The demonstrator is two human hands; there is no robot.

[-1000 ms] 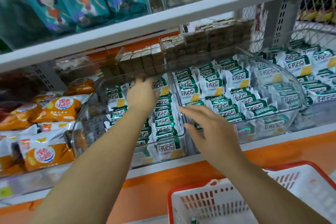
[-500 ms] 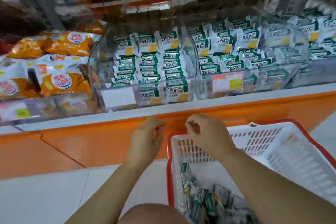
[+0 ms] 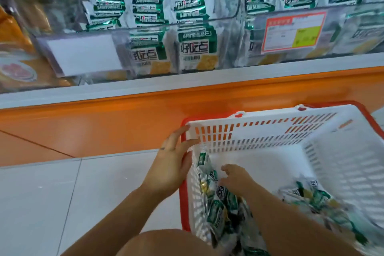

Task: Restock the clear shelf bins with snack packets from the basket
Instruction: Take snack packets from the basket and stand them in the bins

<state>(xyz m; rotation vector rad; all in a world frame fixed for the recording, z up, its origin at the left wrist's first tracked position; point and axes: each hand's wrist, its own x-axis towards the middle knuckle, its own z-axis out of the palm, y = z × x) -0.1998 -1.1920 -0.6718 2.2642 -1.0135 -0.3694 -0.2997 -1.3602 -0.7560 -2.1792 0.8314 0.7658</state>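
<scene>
**Left hand.** The left hand (image 3: 172,164) is spread wide with straight fingers. Its fingertips touch the red rim and white wall at the corner of the basket (image 3: 259,131). It holds nothing.

**Right hand.** The right hand (image 3: 234,178) is inside the basket, just right of the left hand. Its fingers bend down onto the packets (image 3: 218,210). Whether it grips one cannot be told.

**Packets.** The green-and-white packets lie loose in the basket. One heap is under and below the right hand, against the wall nearest the left hand. A second heap lies well to the right of the right hand and is blurred.

**Bins.** The clear bins (image 3: 232,48) stand on the shelf (image 3: 145,87), above and beyond both hands. Stocked packets (image 3: 195,48) of the same kind fill them in upright rows.
- A blank card (image 3: 83,54) sits on the bin front above and left of the left hand.
- A red-and-yellow price tag (image 3: 293,33) sits on the bin front above and right of the right hand.

**Surroundings.** An orange panel (image 3: 104,127) runs below the shelf, touching the far side of the basket. Tiled floor (image 3: 41,193) lies left of the left hand. A knee (image 3: 158,243) is below both forearms.
</scene>
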